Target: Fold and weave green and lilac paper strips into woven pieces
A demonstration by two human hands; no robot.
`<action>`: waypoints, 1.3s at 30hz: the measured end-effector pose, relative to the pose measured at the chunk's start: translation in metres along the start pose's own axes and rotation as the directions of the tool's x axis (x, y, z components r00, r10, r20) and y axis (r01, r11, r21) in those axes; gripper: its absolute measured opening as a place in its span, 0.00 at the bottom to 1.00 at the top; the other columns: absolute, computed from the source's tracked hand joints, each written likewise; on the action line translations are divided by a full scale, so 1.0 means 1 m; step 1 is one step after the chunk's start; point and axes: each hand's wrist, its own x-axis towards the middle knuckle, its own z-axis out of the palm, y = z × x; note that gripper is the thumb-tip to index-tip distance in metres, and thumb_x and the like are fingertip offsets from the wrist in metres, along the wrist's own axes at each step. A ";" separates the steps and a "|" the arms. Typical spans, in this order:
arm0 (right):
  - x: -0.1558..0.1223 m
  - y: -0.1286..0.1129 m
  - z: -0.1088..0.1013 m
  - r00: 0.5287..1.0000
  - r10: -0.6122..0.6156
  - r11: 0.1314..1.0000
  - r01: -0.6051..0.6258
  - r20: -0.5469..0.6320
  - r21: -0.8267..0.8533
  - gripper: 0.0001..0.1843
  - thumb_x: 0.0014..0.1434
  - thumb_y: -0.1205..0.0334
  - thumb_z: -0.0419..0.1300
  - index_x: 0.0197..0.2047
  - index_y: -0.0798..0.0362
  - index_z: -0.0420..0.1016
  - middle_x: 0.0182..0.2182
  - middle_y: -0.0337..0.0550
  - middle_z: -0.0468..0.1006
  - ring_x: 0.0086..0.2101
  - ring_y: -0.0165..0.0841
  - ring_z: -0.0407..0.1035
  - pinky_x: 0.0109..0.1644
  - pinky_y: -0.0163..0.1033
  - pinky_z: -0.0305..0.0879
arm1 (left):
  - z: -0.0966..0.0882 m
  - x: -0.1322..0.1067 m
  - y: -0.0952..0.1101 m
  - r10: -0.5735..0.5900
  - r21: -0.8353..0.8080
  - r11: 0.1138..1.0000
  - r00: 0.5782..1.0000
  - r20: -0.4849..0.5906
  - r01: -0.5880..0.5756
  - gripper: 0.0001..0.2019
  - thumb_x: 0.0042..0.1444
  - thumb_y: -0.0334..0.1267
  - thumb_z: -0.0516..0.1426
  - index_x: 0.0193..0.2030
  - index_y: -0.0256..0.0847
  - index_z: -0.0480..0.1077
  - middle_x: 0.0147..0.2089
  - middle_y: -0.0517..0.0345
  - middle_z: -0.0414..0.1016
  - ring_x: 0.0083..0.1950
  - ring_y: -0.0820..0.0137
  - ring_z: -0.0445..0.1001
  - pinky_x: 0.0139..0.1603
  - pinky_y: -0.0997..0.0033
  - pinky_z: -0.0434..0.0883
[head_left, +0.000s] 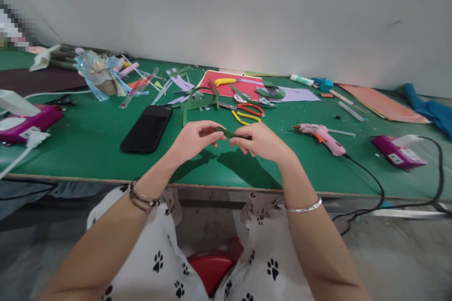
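Note:
Between my two hands, just above the table, is a small dark green strip of paper [228, 133]. My left hand [194, 138] pinches its left end between thumb and fingers. The right end is gripped by my right hand [263, 141], whose fingers cover part of it. Scissors with red and yellow handles [250, 112] lie just beyond my hands. Green paper scraps [201, 102] are heaped behind them to the left. A black phone [147, 129] rests left of my left hand, and a pink glue gun [321, 137] lies right of my right hand.
A red sheet [226, 80] carries a yellow-handled cutter [226, 82]. Purple power strips stand at the left [45, 120] and right [399, 151], with trailing cables. A bundle of blue ribbons [100, 73] sits back left. Orange paper [384, 102] lies back right.

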 end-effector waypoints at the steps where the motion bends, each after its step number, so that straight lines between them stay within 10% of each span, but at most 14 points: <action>1: 0.000 0.000 0.000 1.000 0.001 1.000 -0.001 -0.005 0.006 0.13 0.53 0.61 0.52 0.21 0.56 0.67 0.13 0.32 0.64 0.12 0.20 0.56 0.19 0.27 0.53 | 0.001 0.000 0.000 -0.001 -0.011 1.000 1.000 -0.020 0.001 0.11 0.44 0.41 0.57 0.32 0.35 0.69 0.27 0.57 0.75 0.22 0.78 0.67 0.24 0.80 0.65; 39: 0.002 0.001 0.001 1.000 0.000 0.992 0.003 -0.024 0.123 0.11 0.54 0.62 0.50 0.25 0.57 0.69 0.13 0.32 0.66 0.13 0.20 0.58 0.20 0.27 0.56 | 0.003 0.000 0.005 -0.057 0.024 0.998 0.991 -0.125 0.061 0.11 0.49 0.40 0.54 0.28 0.36 0.74 0.19 0.59 0.74 0.21 0.75 0.68 0.21 0.79 0.62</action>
